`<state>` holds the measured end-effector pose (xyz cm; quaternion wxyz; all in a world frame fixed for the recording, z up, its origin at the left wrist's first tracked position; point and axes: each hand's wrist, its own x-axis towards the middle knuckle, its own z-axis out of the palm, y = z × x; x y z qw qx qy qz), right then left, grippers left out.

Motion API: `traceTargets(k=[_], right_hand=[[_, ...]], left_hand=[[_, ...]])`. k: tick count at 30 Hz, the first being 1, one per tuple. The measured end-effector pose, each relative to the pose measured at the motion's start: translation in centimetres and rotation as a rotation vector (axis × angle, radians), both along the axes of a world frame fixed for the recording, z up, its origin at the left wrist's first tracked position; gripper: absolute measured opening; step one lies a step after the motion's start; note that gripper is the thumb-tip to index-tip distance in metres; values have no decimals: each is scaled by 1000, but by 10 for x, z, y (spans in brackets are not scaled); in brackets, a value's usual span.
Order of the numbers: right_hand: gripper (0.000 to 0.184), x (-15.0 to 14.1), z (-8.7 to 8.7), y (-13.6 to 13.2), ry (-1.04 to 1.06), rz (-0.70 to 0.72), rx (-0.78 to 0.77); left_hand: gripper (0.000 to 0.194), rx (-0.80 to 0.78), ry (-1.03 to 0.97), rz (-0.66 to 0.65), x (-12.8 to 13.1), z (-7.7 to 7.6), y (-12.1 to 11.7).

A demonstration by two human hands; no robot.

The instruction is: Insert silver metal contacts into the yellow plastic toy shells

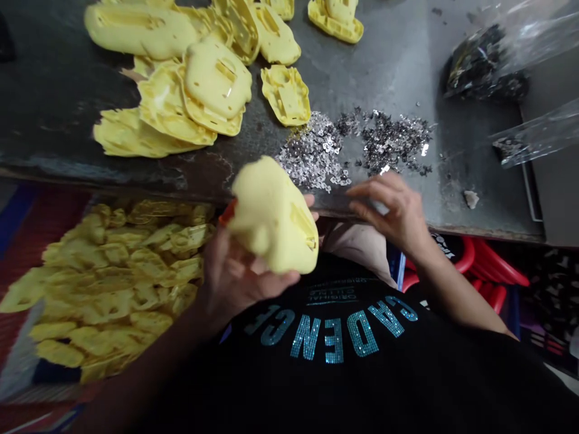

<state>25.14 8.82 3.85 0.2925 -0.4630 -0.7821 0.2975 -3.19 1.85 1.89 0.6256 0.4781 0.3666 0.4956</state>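
My left hand (237,274) is shut on a pale yellow moulded foam piece (271,217), which is blurred and has a rectangular recess near its edge. A small red object (227,213) shows beside the piece, but I cannot tell what it is. My right hand (393,214) hovers at the table's front edge with its fingers apart, holding nothing that I can see. It is nearest to a heap of small silver metal bits (314,154) and a darker heap of metal bits (393,141). Several similar yellow pieces (217,78) lie on the table.
The dark metal-topped table (362,72) has a worn front edge. A large heap of yellow pieces (113,283) lies below it on the left. Clear plastic bags (484,66) with dark contents lie at the right. A red plastic chair (488,265) stands low on the right.
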Motion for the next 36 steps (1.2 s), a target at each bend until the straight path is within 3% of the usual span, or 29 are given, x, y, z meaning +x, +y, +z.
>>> traceTargets(k=[1,3,7,12,20,25,30,36], right_hand=[[16,5,1,13,-163,-83,155],[17,8,-2,35,-399,-125,298],[19,-2,-12,56,-597,-27,304],[19,-4,-11,51,-576,-9,292],[17,31,-6,15,-424,-53,258],[20,43,-8,2,-436,-207,372],[20,36,-6,1,-482,-147,352],[19,29,-11,12,-552,-106,295]], left_hand=[[74,-18,-65,36,3,-1,1],[63,-61,-195,78,9,-2,5],[66,-173,-309,93,17,-8,11],[66,-232,-341,76,15,-13,11],[54,-332,-362,27,23,-13,6],[57,-346,-324,-3,31,-12,2],[53,-386,-321,57,34,-5,1],[53,-356,-334,42,31,-10,0]])
